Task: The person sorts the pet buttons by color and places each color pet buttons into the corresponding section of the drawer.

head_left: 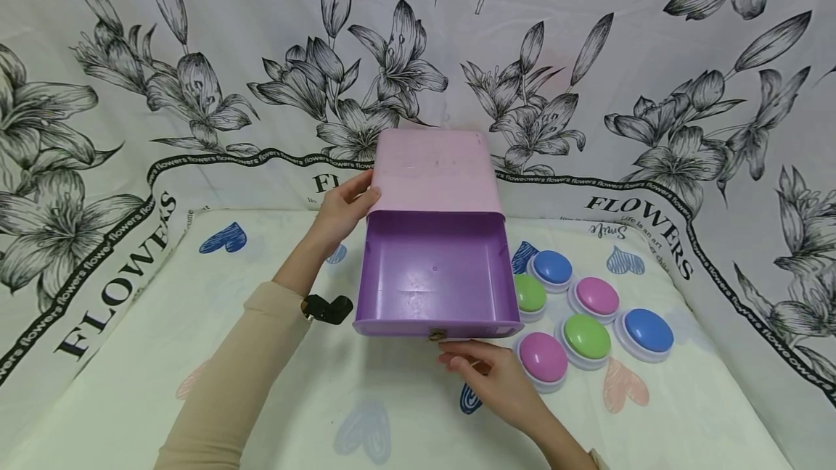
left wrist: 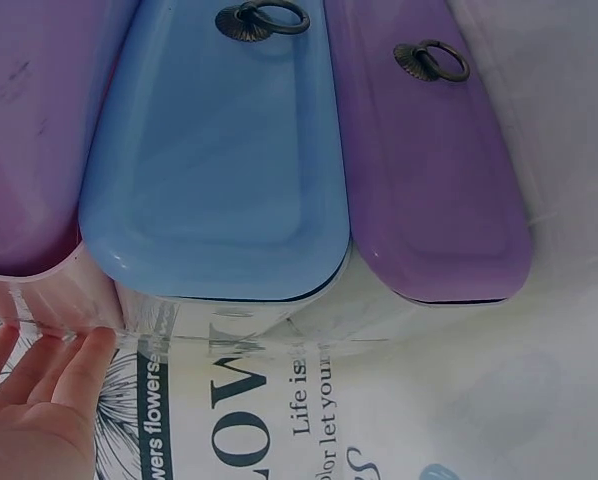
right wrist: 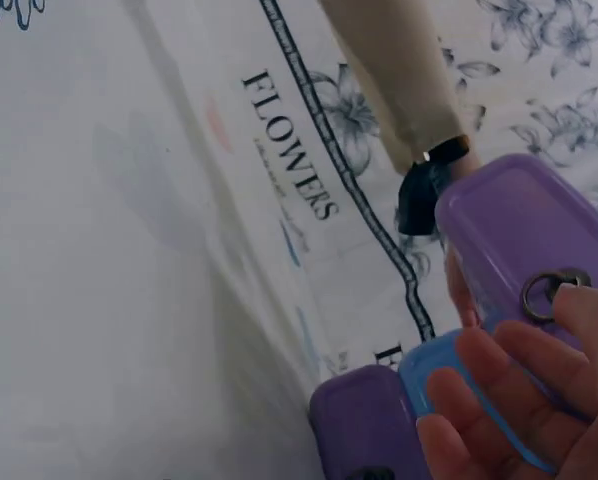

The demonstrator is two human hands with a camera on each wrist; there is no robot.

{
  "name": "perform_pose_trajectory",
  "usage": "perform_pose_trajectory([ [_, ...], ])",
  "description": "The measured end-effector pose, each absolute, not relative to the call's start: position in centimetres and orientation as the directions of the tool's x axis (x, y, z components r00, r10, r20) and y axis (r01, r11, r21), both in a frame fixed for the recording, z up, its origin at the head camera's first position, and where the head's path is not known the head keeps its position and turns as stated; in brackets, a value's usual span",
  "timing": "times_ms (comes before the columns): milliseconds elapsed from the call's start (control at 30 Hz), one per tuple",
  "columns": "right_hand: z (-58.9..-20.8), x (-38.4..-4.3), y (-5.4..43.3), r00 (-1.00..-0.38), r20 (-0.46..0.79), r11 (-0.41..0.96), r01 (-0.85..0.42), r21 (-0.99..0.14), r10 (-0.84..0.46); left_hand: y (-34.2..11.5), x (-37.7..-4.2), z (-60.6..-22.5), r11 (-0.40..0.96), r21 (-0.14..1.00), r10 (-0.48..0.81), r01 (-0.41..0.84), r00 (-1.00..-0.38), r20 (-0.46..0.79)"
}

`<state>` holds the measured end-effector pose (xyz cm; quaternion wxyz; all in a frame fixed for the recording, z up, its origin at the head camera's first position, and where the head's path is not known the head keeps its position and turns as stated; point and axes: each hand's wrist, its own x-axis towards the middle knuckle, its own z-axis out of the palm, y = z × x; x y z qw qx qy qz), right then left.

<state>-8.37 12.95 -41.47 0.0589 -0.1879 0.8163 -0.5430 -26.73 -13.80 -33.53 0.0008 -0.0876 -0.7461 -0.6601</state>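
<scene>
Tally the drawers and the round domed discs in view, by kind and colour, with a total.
Purple drawers: 2
Blue drawer: 1
Blue discs: 2
Pink discs: 2
Green discs: 2
Total: 9

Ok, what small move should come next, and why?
Probably shift the right hand to the nearest pink dome: the purple drawer stands open, visibly bare inside, the dome sits close to that hand, and the left hand touches the pink cabinet.
</scene>
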Motion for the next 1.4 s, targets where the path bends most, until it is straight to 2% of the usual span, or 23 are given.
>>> perform_pose_trajectory([
  [167,-42.7,-8.3,14.5,-0.905,0.204,0.41,-0.358,-0.839,-0.373,-13.8,-26.7,-33.6,0.115,0.985,0.13,0.13,-0.985,0.114],
  [300,-43.5,-8.0,15.8,-0.882,0.292,0.511,-0.455,-0.729,-0.369,-13.8,-26.8,-33.6,0.115,0.985,0.132,0.129,-0.985,0.113],
  [533,-44.2,-8.1,18.3,-0.879,0.396,0.666,-0.465,-0.583,-0.267,-13.8,-26.7,-33.5,0.118,0.984,0.13,0.131,-0.985,0.116],
  [700,-44.8,-8.4,20.2,-0.843,0.509,0.728,-0.458,-0.51,-0.174,-13.8,-26.8,-33.6,0.11,0.985,0.132,0.131,-0.984,0.116],
  [800,-45.0,-8.4,21.2,-0.857,0.5,0.759,-0.404,-0.51,-0.121,-13.8,-26.8,-33.7,0.103,0.985,0.133,0.135,-0.984,0.121],
  [1033,-45.5,-8.1,22.6,-0.923,0.385,0.801,-0.235,-0.551,-0.005,-13.8,-26.8,-33.7,0.1,0.987,0.129,0.129,-0.985,0.116],
  [1400,-46.7,-7.8,23.2,-0.948,0.317,0.815,-0.176,-0.552,0.009,-13.8,-26.6,-33.6,0.104,0.986,0.128,0.127,-0.985,0.114],
])
